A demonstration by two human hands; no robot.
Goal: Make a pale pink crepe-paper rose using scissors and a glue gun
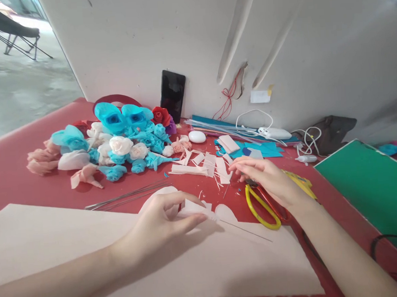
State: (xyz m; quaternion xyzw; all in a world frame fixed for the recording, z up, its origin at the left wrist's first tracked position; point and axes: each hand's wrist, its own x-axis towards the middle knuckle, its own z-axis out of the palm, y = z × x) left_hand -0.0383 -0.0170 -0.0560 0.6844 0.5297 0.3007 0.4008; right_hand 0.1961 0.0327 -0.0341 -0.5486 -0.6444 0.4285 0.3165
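My left hand [170, 215] is closed, its thumb and fingers around a white paper flower [207, 214] on a thin wire stem that points to the lower right. Pale, rounded paper petals [225, 212] lie beside and behind it. My right hand [264, 176] is over the handles of the scissors [264, 211], its fingers stretched out toward the cut paper strips [223, 169]. I see nothing held in it, though its thumb side is partly hidden. A large sheet of pale paper [158, 267] lies under my left hand.
Blue, white, pink and red paper flowers [120, 145] are heaped at the left back. Loose wires [127, 194] lie before them. A phone [173, 94] leans on the wall. A white glue gun [274, 133] with a cord and a green board [366, 196] are at the right.
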